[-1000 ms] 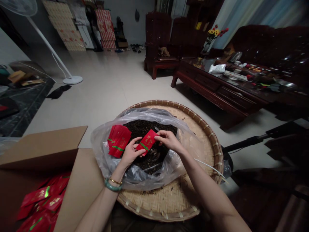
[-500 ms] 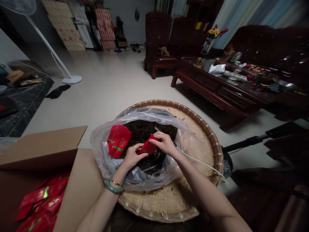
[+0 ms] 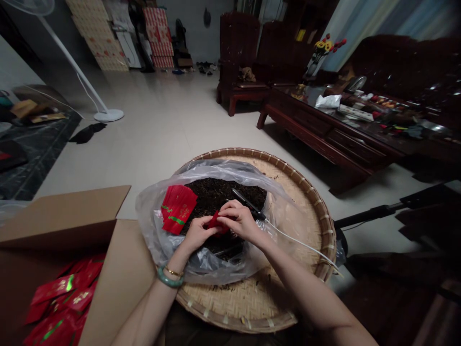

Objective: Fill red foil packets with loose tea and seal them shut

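A small red packet [image 3: 215,221] is pinched between both my hands above a clear plastic bag [image 3: 149,206] of dark, dried tea leaves [image 3: 209,191]. My left hand [image 3: 197,234] grips its left side, fingers closed, with a green bangle on the wrist. My right hand [image 3: 240,222] closes on its upper right part and hides some of it. A fanned stack of flat red packets [image 3: 180,209] lies on the leaves at left. Just beyond my right hand rests a slim black tool [image 3: 247,203] with a white cord [image 3: 295,240].
The bag sits on a round woven bamboo tray [image 3: 326,221]. At left stands an open cardboard box [image 3: 120,274] holding several red packets [image 3: 57,307]. A dark wooden table [image 3: 309,122] and a white fan stand [image 3: 108,115] are farther off. A black pole [image 3: 370,214] reaches in from the right.
My right hand has shifted slightly, and the red packet is now folded or turned so less of it shows. More of the black tool is visible. The view has shifted a little.
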### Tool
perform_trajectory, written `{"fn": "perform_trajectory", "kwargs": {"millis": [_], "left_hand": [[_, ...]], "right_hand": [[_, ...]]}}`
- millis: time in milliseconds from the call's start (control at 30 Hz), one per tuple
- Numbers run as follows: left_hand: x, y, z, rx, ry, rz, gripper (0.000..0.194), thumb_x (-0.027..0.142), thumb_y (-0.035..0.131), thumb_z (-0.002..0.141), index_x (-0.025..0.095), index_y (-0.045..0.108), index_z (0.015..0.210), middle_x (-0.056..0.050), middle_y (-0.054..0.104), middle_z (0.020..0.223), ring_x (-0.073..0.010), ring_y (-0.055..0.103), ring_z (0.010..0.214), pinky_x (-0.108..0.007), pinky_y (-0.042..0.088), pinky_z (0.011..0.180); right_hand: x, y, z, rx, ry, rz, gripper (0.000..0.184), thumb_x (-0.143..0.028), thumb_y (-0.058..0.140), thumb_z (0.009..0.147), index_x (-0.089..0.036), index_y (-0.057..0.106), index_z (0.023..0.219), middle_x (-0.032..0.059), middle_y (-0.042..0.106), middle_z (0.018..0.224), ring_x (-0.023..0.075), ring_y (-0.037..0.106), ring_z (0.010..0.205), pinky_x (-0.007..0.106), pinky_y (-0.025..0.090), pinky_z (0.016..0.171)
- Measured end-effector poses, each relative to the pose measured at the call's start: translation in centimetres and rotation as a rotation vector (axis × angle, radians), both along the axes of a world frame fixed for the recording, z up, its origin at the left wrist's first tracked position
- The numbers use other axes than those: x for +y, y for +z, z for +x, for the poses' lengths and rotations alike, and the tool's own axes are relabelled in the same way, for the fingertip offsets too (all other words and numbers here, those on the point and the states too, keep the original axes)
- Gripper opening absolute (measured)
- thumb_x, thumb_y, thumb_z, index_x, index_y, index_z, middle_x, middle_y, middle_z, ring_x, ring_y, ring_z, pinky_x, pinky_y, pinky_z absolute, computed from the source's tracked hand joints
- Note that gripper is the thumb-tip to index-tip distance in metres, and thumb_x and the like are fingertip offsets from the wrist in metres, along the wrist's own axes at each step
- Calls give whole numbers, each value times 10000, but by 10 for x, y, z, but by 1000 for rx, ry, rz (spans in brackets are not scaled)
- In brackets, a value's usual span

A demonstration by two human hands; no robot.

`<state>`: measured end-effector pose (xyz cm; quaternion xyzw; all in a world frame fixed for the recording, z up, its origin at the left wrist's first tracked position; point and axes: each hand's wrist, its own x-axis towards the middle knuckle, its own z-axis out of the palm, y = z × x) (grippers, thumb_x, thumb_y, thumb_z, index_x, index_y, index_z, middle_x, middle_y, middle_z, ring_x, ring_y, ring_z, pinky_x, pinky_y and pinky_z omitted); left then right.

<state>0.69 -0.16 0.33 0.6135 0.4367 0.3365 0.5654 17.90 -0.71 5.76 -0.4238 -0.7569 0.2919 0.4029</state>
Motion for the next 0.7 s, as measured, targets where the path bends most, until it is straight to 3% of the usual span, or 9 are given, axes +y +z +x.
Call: {"fn": "perform_trajectory", "kwargs": {"millis": [100, 200, 233, 367, 433, 533, 700], "left_hand": [[1, 1, 0, -5, 48, -5, 274, 316, 719, 645, 119, 708, 836, -27, 707, 735, -182, 636, 671, -278, 507, 657], [2, 1, 0, -35, 122, 8, 314, 336, 724, 641, 120, 693, 868, -48, 720, 810, -200, 651, 738, -295, 515, 702], [2, 1, 0, -65, 140, -2, 336, 340, 725, 638, 121, 683, 890, -57, 722, 841, -206, 656, 763, -305, 519, 719], [5, -2, 1, -224, 233, -32, 445, 359, 726, 625, 135, 614, 993, -85, 708, 928, -208, 665, 834, -312, 529, 745], [6, -4, 1, -278, 310, -8, 443, 362, 708, 646, 149, 584, 1014, -79, 700, 922, -189, 663, 843, -291, 524, 739], [7, -3, 1, -295, 402, 33, 321, 346, 705, 648, 154, 582, 874, -45, 687, 817, -159, 657, 781, -253, 512, 707], [6, 0, 0, -235, 395, 27, 249, 320, 716, 625, 153, 602, 769, 3, 646, 686, -122, 611, 639, -213, 477, 603]], "right_hand": [[3, -1, 1, 92, -81, -64, 107, -263, 646, 781, -197, 669, 861, 39, 633, 845, 151, 578, 801, 285, 463, 732], [7, -6, 4, 132, -131, -188, 468, -285, 747, 650, -190, 592, 1082, 46, 637, 946, 143, 586, 761, 253, 473, 659], [8, -8, 5, 120, -138, -220, 478, -287, 754, 632, -184, 599, 1072, 43, 645, 929, 141, 585, 735, 246, 467, 641], [11, -17, 6, 78, -185, -293, 133, -278, 649, 726, -159, 682, 776, 22, 669, 718, 139, 581, 648, 234, 435, 607], [11, -20, 6, 77, -195, -310, 134, -281, 642, 727, -156, 688, 742, 22, 676, 699, 141, 583, 631, 231, 425, 591], [11, -22, 5, 79, -162, -342, 149, -301, 663, 708, -155, 693, 718, 19, 678, 680, 139, 583, 612, 228, 420, 582], [10, -26, 1, 223, -134, -479, 245, -392, 665, 696, -150, 693, 728, 14, 656, 630, 121, 557, 526, 219, 423, 505]]}}
